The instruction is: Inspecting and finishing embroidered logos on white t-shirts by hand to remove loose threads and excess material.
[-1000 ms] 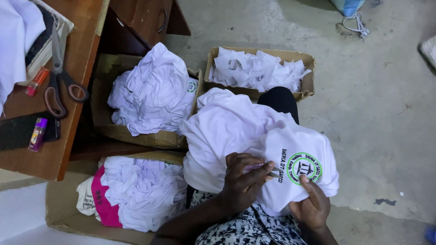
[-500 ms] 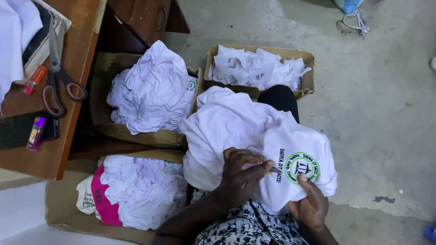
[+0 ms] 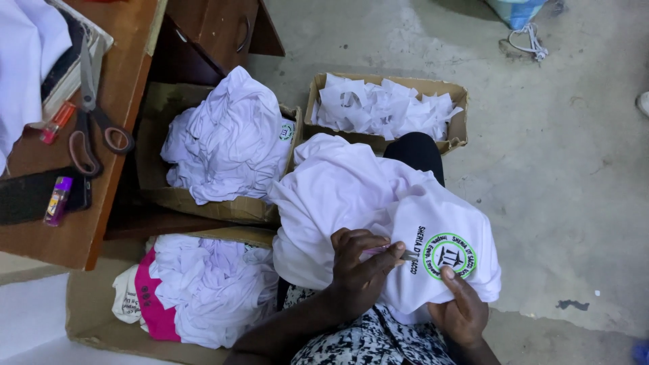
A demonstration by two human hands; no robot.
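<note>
A white shirt with a round green and black printed emblem lies draped over my knee. My left hand pinches a small thin tool whose tip touches the cloth just left of the emblem, by a line of dark print. My right hand grips the shirt from below, its thumb pressed on the fabric under the emblem.
Three cardboard boxes stand around my legs: one with white paper scraps, one piled with white shirts, and one with white and pink cloth. On the wooden desk at left lie scissors, a lighter and a dark phone. The floor is bare concrete.
Both hands stay on the shirt almost where they were. The tool remains at the emblem's left edge, and the shirt has shifted only slightly.
</note>
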